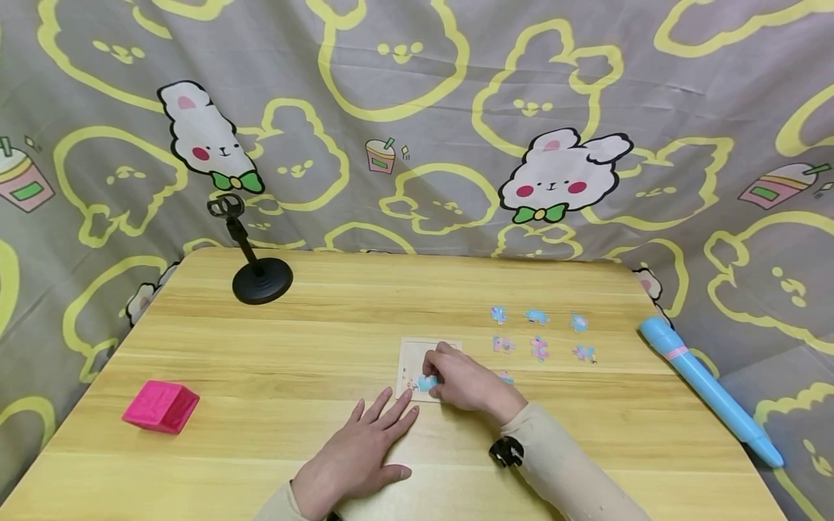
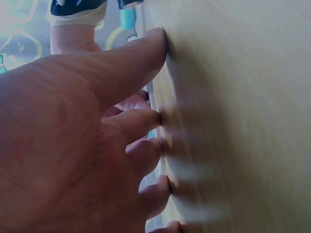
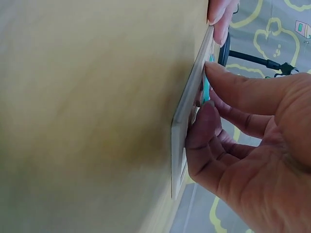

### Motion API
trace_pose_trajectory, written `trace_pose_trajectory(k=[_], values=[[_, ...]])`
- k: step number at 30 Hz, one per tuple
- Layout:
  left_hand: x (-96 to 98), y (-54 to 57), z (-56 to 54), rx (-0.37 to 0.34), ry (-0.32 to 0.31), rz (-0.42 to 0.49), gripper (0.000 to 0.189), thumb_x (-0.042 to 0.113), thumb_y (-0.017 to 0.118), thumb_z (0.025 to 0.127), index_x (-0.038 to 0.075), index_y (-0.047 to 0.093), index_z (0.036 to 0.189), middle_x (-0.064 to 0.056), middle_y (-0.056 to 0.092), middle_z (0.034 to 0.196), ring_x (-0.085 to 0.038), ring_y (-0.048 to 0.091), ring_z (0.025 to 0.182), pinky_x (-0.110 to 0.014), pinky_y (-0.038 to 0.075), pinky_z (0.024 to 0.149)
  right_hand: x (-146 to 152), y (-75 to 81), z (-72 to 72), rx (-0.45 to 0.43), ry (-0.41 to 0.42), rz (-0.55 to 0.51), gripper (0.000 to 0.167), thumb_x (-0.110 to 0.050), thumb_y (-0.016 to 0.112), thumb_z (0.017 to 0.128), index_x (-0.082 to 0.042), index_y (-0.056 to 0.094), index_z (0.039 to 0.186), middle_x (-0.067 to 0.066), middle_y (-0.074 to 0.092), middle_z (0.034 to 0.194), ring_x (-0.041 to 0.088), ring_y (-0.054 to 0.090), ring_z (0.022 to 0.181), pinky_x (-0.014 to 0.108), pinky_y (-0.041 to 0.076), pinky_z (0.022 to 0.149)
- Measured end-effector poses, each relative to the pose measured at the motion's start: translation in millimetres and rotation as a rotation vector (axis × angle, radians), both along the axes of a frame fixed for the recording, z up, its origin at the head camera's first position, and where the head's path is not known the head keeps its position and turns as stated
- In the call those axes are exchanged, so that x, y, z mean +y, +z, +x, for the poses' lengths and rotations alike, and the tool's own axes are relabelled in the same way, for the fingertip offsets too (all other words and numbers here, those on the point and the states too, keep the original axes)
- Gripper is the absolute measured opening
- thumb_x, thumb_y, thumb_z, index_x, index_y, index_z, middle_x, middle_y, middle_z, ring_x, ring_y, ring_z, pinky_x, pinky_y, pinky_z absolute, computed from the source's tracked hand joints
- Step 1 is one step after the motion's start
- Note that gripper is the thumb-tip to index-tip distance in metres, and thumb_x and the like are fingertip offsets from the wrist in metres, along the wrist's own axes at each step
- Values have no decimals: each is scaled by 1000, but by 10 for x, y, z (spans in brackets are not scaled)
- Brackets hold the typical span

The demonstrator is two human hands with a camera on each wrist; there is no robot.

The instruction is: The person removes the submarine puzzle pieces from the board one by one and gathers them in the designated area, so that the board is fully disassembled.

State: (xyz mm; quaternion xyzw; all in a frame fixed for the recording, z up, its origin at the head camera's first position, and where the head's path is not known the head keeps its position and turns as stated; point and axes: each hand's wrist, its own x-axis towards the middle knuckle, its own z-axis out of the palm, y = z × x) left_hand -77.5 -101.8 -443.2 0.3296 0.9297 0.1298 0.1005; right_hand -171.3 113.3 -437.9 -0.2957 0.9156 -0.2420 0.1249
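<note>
A small square puzzle board (image 1: 408, 354) with a pale raised frame lies on the table in the head view. My right hand (image 1: 465, 380) is over it, thumb and fingertips curled and pinching a light-blue puzzle piece (image 1: 426, 383) at the board's near side. In the right wrist view, the thumb (image 3: 243, 87) and a finger meet at the blue piece (image 3: 206, 90), low against the board (image 3: 181, 131). My left hand (image 1: 358, 449) lies palm down with fingers spread, fingertips right at the board's near left corner. The left wrist view shows its fingertips resting on the tabletop.
Several loose blue and pink puzzle pieces (image 1: 539, 349) lie in rows right of the board. A pink open box (image 1: 159, 407) lies at left, a black stand (image 1: 263, 281) at back left. A long blue pen-shaped object (image 1: 710, 391) lies along the right edge. Patterned curtain (image 1: 430, 79) hangs behind.
</note>
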Motion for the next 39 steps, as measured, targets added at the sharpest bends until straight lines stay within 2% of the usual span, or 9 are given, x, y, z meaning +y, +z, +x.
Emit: trace_pose_trajectory(k=[9,17,23,32,36,39], values=[[1,-7,-3,-1,1,1,77,49,67,87,13,41,151,-5,26,160,-34,23,144,-61,28,107,-21,-22,-12,55,13,-48,10,-7,67,91,-12,58,89,-3,49,84,12,48,75,28,43,67],[-2,-1,0,-9,-1,1,77,48,67,88,13,42,151,-5,26,160,-34,23,144,-61,28,107,-31,-8,-2,23,-13,-97,17,0,64,90,-14,58,84,-6,52,76,10,50,71,27,45,65],[1,1,-4,-6,-1,-6,77,48,67,88,13,41,151,-5,25,160,-34,22,145,-61,28,108,38,85,6,32,-25,-127,14,2,61,91,-12,63,90,-7,54,75,9,51,70,28,46,66],[9,9,1,-19,-5,-6,77,48,67,88,13,40,151,-6,23,161,-35,22,144,-61,28,107,452,208,-18,-36,-13,-215,11,-3,67,91,-14,67,90,-7,58,81,10,54,75,29,49,67],[3,6,6,-30,0,4,77,47,67,88,13,40,152,-6,23,161,-35,21,145,-62,27,108,715,251,-40,-96,-58,-221,10,-4,67,91,-14,67,91,-6,61,80,11,56,75,29,50,67],[-1,4,10,-32,3,9,77,47,67,88,13,40,152,-6,22,161,-35,21,145,-62,26,108,927,279,-58,-93,-85,-219,11,-1,66,91,-12,68,94,-5,60,81,12,56,76,28,49,67]])
